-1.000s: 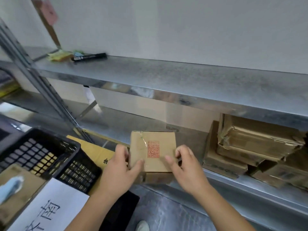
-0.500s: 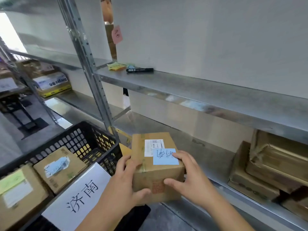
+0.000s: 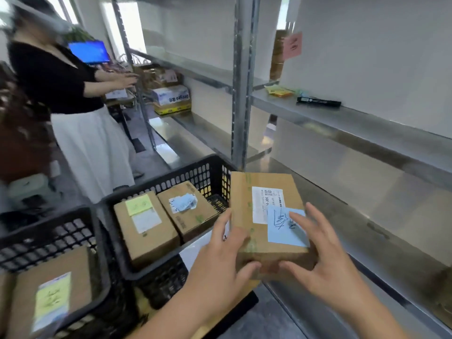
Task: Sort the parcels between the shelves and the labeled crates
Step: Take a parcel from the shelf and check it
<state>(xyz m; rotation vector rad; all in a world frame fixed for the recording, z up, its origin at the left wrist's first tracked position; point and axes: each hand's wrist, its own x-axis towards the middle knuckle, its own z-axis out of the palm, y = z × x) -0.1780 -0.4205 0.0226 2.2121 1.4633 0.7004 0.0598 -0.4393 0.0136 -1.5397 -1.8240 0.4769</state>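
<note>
Holding a cardboard parcel [image 3: 266,216] between both hands, the person has it in the air in front of the metal shelves [image 3: 367,123] and just right of a black crate [image 3: 156,189]. The left hand [image 3: 220,263] wraps the box's near left corner, thumb curled under the front edge, fingers up the side. The right hand [image 3: 325,263] grips the near right corner, fingers lying across a blue handwritten note [image 3: 286,228] stuck beside a white shipping label [image 3: 266,201]. Inside that crate sit two more parcels: one with a green note [image 3: 144,226], one with a crumpled blue note [image 3: 188,209]. Another crate [image 3: 49,236] at lower left holds a box [image 3: 51,292]. Up on the shelf lies a black marker [image 3: 318,102], and a second person [image 3: 66,99] stands at left.
</note>
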